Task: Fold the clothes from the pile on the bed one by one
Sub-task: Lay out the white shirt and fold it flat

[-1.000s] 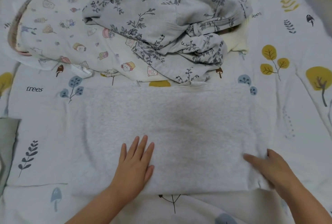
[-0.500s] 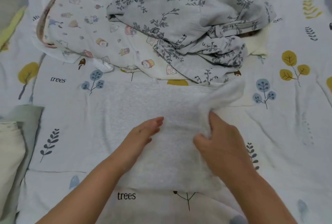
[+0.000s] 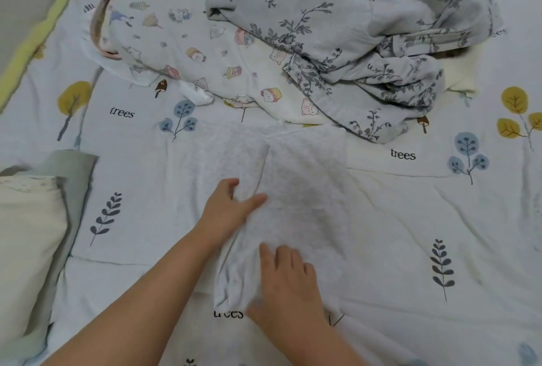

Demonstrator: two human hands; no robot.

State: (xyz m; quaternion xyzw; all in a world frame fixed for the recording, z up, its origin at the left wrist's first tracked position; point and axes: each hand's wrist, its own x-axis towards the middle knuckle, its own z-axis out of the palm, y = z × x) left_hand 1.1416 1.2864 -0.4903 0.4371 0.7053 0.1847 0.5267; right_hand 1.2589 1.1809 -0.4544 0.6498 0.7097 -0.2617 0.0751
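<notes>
On the bed, near its front edge, the left hand (image 3: 231,207) pinches the left side of a white fleecy garment (image 3: 296,189) between thumb and curled fingers, while the right hand (image 3: 289,280) lies flat on the garment's near end, fingers straight and together, pressing it down. The garment lies on the tree-printed sheet (image 3: 440,219) with its right part laid over the left, a fold edge running up its middle; it appears partly folded, with at least one further fold judged necessary. Just beyond it, touching its far edge, sits the unfolded pile: a grey floral garment (image 3: 352,28) heaped on a white cartoon-printed garment (image 3: 190,43), with a cream item (image 3: 460,78) showing beneath at the right. At the left edge lie a cream piece (image 3: 26,225) and a grey-green piece (image 3: 74,166), possibly finished items, though this cannot be confirmed. Judged overall, most of the pile is yet to be folded.
</notes>
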